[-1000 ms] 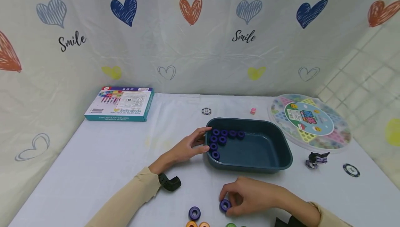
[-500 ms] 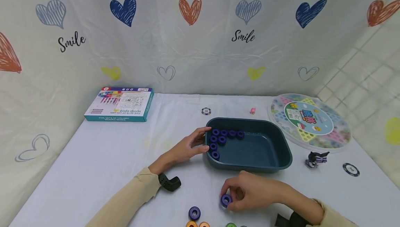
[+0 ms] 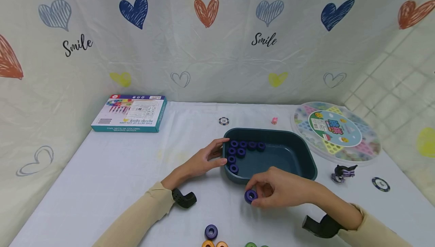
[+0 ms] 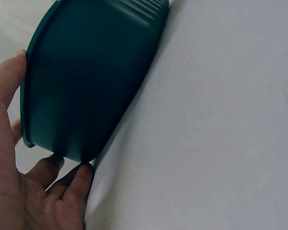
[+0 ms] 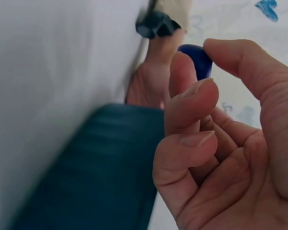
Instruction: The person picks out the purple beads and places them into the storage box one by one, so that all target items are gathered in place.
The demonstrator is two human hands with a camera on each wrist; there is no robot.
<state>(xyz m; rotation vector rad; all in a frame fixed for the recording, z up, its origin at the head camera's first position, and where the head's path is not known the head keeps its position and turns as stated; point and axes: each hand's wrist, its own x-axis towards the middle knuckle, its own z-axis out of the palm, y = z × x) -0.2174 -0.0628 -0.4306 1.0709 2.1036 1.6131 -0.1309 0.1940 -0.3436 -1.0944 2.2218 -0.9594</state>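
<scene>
A dark teal plastic bin (image 3: 283,160) stands on the white cloth, with several purple ring-shaped beads (image 3: 241,152) along its left end. My left hand (image 3: 204,159) rests against the bin's left end, thumb and fingers spread, fingertips at the rim. In the left wrist view, other fingertips touch the lower wall of the bin (image 4: 86,76). My right hand (image 3: 282,188) pinches a purple ring bead (image 3: 251,196) between thumb and fingers, in front of the bin's near wall. The right wrist view shows this bead's blue-purple edge (image 5: 199,58) at the fingertips.
Another purple bead (image 3: 211,232) lies near the front, with orange beads (image 3: 222,244) and green beads (image 3: 250,244) at the frame's edge. Around the bin are a flat box (image 3: 129,113), a round clear case (image 3: 336,130), a dark figurine (image 3: 344,173), poker chips (image 3: 381,184) and a tiny pink figure (image 3: 274,121).
My right hand has lifted the pinched purple bead and carried it forward, toward the bin's near wall. The left hand and bin have stayed in place.
</scene>
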